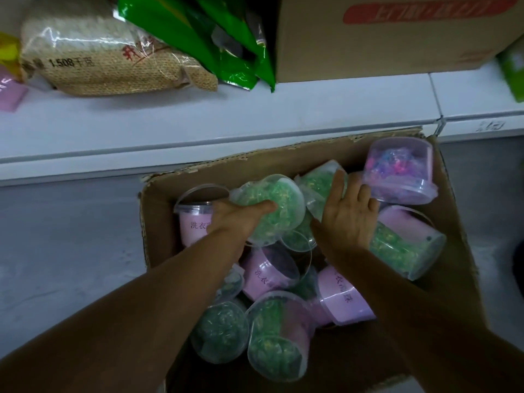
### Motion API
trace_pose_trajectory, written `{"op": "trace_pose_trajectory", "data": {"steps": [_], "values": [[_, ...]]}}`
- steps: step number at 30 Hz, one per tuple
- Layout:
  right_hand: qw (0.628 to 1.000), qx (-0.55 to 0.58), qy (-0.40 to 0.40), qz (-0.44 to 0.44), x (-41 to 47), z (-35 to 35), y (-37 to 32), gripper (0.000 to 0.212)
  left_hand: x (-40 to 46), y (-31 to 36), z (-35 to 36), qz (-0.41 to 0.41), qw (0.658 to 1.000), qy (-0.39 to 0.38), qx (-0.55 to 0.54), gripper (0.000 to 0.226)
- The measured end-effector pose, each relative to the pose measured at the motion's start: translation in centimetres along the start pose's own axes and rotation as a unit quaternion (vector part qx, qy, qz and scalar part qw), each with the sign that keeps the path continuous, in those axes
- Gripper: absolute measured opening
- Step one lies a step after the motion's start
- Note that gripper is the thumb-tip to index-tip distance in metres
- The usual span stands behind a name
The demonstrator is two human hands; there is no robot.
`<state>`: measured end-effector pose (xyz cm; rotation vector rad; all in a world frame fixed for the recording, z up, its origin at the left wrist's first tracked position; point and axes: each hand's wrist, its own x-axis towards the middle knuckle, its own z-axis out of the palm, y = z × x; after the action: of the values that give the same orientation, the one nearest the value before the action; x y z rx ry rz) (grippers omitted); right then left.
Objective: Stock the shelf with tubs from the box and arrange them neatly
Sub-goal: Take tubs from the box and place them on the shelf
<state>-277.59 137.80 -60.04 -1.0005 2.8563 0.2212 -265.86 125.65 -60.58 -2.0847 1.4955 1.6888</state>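
Gripping a green tub (269, 207) in the box (158, 222), the left hand (238, 219) curls around it; the right hand (347, 214) clasps another tub (317, 182).

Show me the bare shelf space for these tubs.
The white shelf is bare along its front, from the rice bag and green packets forward to the edge. The back is crowded, with a large carton at right. The open box is packed.
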Motion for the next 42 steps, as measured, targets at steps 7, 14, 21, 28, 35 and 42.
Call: {"op": "trace_pose_trajectory", "data": {"steps": [7, 14, 21, 28, 35, 42], "values": [[0.997, 0.060, -0.040, -0.003, -2.0, -4.8, 1.6, 0.091, -4.0, 0.2, -4.6, 0.103, 0.989, 0.025, 0.100, 0.106], [0.934, 0.319, -0.107, 0.119, -4.0, -14.3, 1.6, 0.075, -14.0, 4.2, -11.3, 0.354, 0.904, 0.061, 0.230, 0.091], [0.835, 0.514, -0.106, 0.164, -7.3, -28.6, 2.0, 0.041, -23.6, 8.8, -18.6, 0.470, 0.830, 0.097, 0.285, 0.101], [0.783, 0.595, -0.076, 0.162, -10.9, -45.9, 1.3, 0.043, -36.4, 16.8, -28.0, 0.539, 0.759, 0.143, 0.335, 0.112], [0.729, 0.671, -0.039, 0.129, -13.3, -63.5, 1.4, 0.020, -49.8, 24.9, -37.7, 0.598, 0.675, 0.202, 0.381, 0.109], [0.709, 0.702, 0.015, 0.069, -15.5, -78.5, 2.4, 0.020, -59.9, 31.0, -45.5, 0.642, 0.624, 0.245, 0.373, 0.114]]}}
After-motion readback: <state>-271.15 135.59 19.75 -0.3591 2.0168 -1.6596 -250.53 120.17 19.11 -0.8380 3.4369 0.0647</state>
